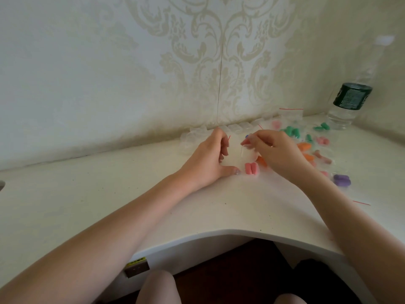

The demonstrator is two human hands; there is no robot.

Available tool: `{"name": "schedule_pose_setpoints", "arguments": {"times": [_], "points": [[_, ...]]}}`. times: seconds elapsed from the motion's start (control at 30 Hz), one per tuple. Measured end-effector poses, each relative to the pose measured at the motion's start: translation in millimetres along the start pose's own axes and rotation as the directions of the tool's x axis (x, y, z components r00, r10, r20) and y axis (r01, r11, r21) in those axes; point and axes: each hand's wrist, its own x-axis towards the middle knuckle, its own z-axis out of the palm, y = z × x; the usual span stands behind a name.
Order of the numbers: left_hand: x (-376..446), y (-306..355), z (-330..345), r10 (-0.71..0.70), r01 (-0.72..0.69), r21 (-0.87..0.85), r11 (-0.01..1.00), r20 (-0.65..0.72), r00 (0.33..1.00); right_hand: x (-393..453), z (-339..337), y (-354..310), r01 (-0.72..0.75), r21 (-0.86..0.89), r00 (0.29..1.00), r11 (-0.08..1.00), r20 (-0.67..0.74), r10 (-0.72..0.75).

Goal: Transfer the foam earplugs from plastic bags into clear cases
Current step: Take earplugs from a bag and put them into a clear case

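1. Progress: early, by the look of it. A row of clear cases [235, 127] along the wall looks empty, though they're too faint to be sure. Many bagged earplugs are left on your right: green [290, 130], orange [304, 146], purple [341, 179] and more pink ones [322, 140].
2. In hand now: a small plastic bag [235, 150] with a red zip strip, held between both hands at the middle of the table [87, 194]. The pair of pink earplugs [251, 168] sits at its lower end, apparently not yet out of the bag.
3. Your left hand [208, 160] grips the bag's left edge: fingers curled at the top, thumb stretched flat on the table just beside the pink pair.
4. Your right hand [276, 150] pinches the bag's top right with fingertips, knuckles up, wrist raised off the table. Looks like you're pulling the mouth open; can't tell whether the seal is parted.
5. Both forearms reach in from the near edge, converging on the bag.
6. A water bottle [348, 102] stands far right, well apart.
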Motion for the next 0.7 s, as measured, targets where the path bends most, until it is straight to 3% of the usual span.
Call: {"name": "schedule_pose_setpoints", "arguments": {"times": [0.17, 0.3, 0.43, 0.57, 0.7], "points": [[1, -2, -2, 0.019, -0.020, 0.027, 0.999, 0.027, 0.999, -5, -2, 0, -0.025, -0.043, 0.970, 0.999, 0.241, 0.034], [-2, 3, 0, 0.015, -0.014, -0.010, 1.000, 0.088, 0.996, -5, -2, 1, -0.015, -0.025, 0.984, 1.000, 0.180, 0.019], [-4, 11, -1, -0.094, 0.132, -0.228, 0.965, 0.170, 0.981, -5, 2, -2, 0.054, 0.078, 0.998, 0.996, 0.031, -0.056], [-6, 10, 2, -0.031, 0.045, -0.074, 0.996, 0.179, 0.983, -6, 3, -6, 0.070, 0.156, 0.997, 0.985, 0.001, -0.071], [-3, 4, 0, 0.054, -0.058, 0.047, 0.997, 0.099, 0.994, -5, -1, -5, 0.053, 0.078, 0.996, 0.996, 0.072, -0.059]]}}
